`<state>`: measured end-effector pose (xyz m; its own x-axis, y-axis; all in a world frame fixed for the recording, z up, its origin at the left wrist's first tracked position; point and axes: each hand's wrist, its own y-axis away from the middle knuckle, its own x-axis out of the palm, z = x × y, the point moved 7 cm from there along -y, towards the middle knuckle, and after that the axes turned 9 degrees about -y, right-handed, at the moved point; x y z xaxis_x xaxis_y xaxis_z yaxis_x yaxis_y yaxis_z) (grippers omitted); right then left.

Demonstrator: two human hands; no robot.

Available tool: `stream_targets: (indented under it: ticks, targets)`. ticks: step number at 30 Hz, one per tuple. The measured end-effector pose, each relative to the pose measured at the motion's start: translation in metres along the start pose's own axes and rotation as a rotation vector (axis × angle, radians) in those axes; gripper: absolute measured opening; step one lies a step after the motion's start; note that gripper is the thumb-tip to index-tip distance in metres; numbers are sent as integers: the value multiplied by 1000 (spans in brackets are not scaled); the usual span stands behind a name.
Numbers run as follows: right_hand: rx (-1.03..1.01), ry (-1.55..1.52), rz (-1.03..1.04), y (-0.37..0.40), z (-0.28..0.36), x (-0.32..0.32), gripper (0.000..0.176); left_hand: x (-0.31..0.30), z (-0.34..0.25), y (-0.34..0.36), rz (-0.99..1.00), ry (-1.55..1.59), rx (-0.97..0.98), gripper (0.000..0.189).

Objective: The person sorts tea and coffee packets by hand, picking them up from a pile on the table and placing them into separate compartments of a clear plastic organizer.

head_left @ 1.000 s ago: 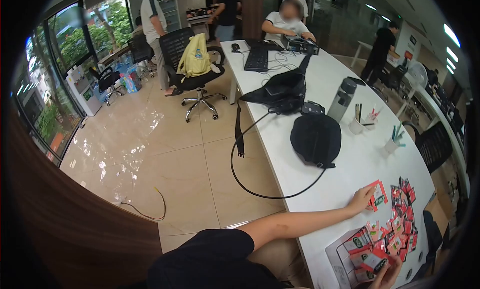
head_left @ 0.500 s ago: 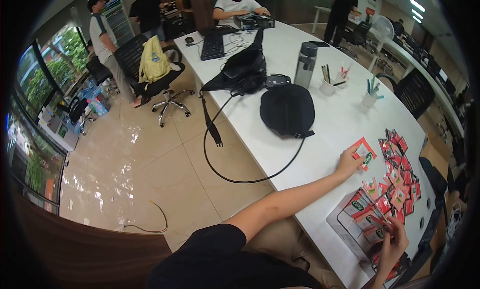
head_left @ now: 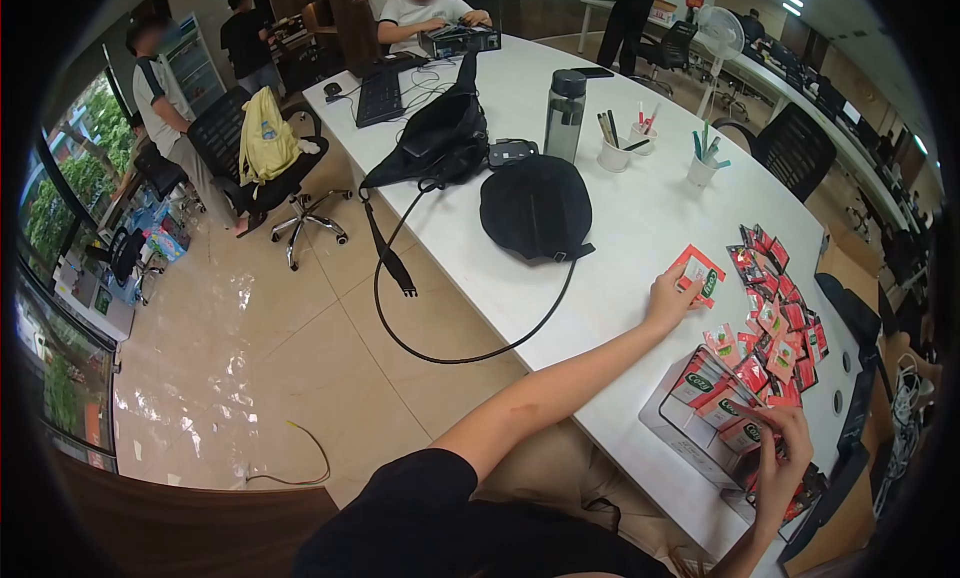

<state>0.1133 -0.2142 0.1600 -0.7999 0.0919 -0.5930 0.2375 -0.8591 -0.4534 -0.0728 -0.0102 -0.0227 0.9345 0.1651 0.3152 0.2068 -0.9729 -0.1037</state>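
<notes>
My left hand (head_left: pixel 672 300) pinches a red and white tea sachet (head_left: pixel 707 278) marked "Cozy", held just above the table. My right hand (head_left: pixel 786 453) is bent at the near end of a clear-walled box (head_left: pixel 672 430) with compartments. Its thumb and fingers come together among the upright sachets (head_left: pixel 738 430) there; what they grip, if anything, I cannot make out. Rows of red "Cozy" sachets stand in the box. Beyond it spreads a loose pile of red and pink sachets (head_left: pixel 790 320).
On the white table (head_left: pixel 640 228) are a black cap (head_left: pixel 535 213), a black bag (head_left: pixel 440 143) with a looped cable, a bottle (head_left: pixel 565 118), pen cups (head_left: pixel 703 168) and a keyboard (head_left: pixel 380 98). A seated person handles a device at the far end. Cardboard (head_left: pixel 850 268) lies along the right edge.
The view has shifted, so everything sits further left and slightly higher. My left hand still holds the sachet. My right hand stays at the box, its fingers slightly moved.
</notes>
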Motion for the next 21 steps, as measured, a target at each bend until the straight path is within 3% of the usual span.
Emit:
stream_targets:
  ticks: [4,8,11,16,18,19,21]
  targets:
    - [83,-5,15,5,-11,5,16,0,-5,-1,0,35,12,28]
    - [12,27,-164,9,-17,-10,14,-1,-1,-2,-11,47,-7,30]
    - [112,-50,-291,16,-29,-19,13,0,-7,-1,1,118,7,37]
    - [-13,91,-205,10,-21,-13,12,-3,8,-12,-25,-57,105,51]
    - [-74,133,-115,3,-8,-7,10,-5,8,-15,-46,-62,139,44]
    - [-43,150,-71,0,-8,-4,11,-5,-3,-9,-33,-105,123,38]
    - [12,132,-8,-1,-20,3,14,-3,-6,-6,-18,56,98,51]
